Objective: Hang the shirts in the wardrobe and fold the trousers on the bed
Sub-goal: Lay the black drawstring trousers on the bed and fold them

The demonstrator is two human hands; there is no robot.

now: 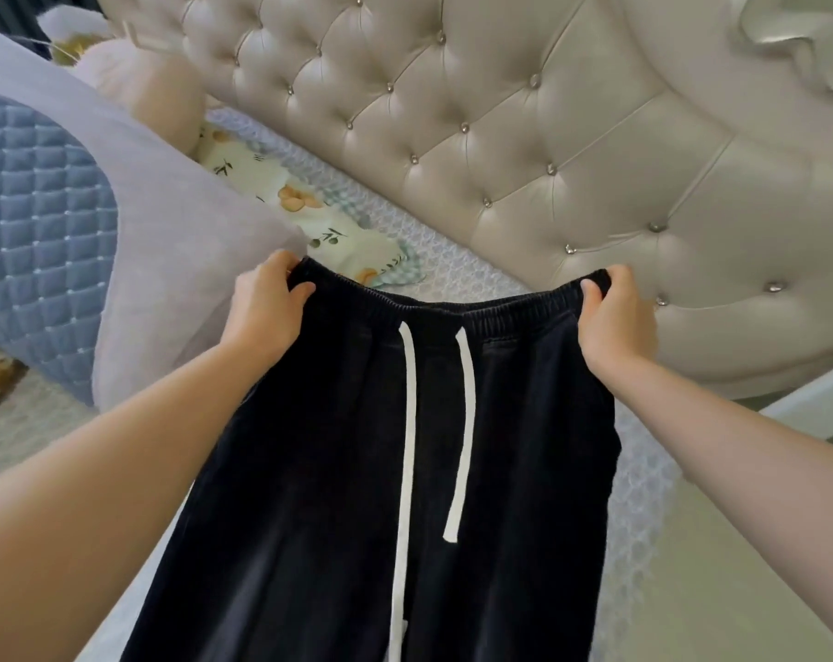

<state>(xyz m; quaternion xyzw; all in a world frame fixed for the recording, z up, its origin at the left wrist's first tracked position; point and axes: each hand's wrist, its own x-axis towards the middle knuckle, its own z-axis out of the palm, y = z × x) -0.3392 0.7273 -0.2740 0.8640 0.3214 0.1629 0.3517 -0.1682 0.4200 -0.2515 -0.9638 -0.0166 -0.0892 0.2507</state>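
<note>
Head view: dark trousers (366,470) held up over the bed (452,274), left hand (266,308) and right hand (615,322) each pinching a waistband corner level and equally near, the long axis of the legs hanging toward the person, drawstring (407,446) facing up

- Single view: a wide-angle camera worn on the person's head.
- It faces forward and down, toward the bed (476,279) and its tufted headboard (524,112).
- It sits close above the bed; the headboard runs slanted across the frame.
</note>
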